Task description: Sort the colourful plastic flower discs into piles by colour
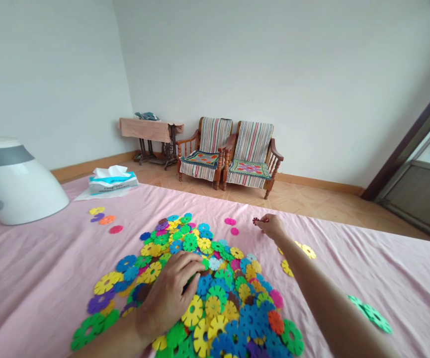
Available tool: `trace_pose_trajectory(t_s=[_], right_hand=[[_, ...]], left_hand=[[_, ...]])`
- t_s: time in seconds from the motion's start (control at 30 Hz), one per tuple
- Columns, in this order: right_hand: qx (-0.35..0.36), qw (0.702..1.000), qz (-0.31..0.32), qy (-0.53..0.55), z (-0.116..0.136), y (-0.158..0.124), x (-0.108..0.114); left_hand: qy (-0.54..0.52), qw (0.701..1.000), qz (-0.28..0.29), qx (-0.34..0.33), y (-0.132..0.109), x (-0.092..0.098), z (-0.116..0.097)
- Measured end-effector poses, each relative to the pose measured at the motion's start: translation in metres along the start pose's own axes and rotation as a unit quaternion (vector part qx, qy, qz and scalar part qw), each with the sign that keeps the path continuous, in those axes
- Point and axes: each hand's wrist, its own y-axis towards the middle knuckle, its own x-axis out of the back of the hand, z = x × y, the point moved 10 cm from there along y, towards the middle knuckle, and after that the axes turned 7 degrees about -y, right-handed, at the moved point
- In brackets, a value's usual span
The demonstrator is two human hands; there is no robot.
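Observation:
A heap of colourful notched plastic snowflake discs point(213, 306) spreads over the pink cloth. My left hand point(173, 286) rests on the heap's left side, fingers loosely bent over the discs and thumb apart, with no disc plainly gripped. A green disc point(205, 263) shows at its fingertips. Farther out to the right, my right hand point(272, 226) pinches a small dark brown disc point(255, 221) near the cloth's far edge. Whether that disc touches the cloth, I cannot tell. Two pink discs point(230, 222) lie just left of it.
Yellow discs point(307, 250) and green discs point(370, 314) lie apart on the right. Several mixed discs point(107, 220) sit at the left, near a tissue box point(113, 182) and a white kettle point(23, 184). Beyond the cloth point(404, 268) stand two wooden armchairs point(252, 169).

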Motion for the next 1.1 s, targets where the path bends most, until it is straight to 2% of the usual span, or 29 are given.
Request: trace_pose_trajectory(t_s=[0.17,0.27,0.4,0.47,0.63,0.73,0.9,1.1], right_hand=[[-0.007,0.999,0.009,-0.038,-0.002,0.016,-0.006],[0.001,0.999,0.001,-0.052,-0.001,0.017,0.001],[0.022,0.997,-0.040,-0.069,0.004,0.010,0.018],[0.054,0.995,-0.041,-0.070,0.013,-0.001,0.018],[0.193,0.977,0.050,-0.071,0.059,-0.046,-0.017],[0.246,0.962,0.077,-0.090,0.080,-0.068,-0.035],[0.274,0.952,0.077,-0.115,0.094,-0.074,-0.050],[0.277,0.950,0.087,-0.117,0.097,-0.073,-0.057]], left_hand=[[0.000,1.000,0.004,-0.004,0.002,0.000,-0.002],[0.003,1.000,0.005,-0.002,0.002,0.000,-0.002],[0.005,1.000,0.005,0.002,0.002,0.000,0.000],[0.003,1.000,0.002,0.000,0.002,0.000,-0.001],[0.001,1.000,0.001,-0.005,0.002,0.001,-0.003],[0.003,1.000,0.000,-0.007,0.002,0.001,-0.004],[0.006,1.000,0.001,-0.005,0.002,0.001,-0.003],[0.005,1.000,0.001,-0.002,0.002,0.002,-0.003]])
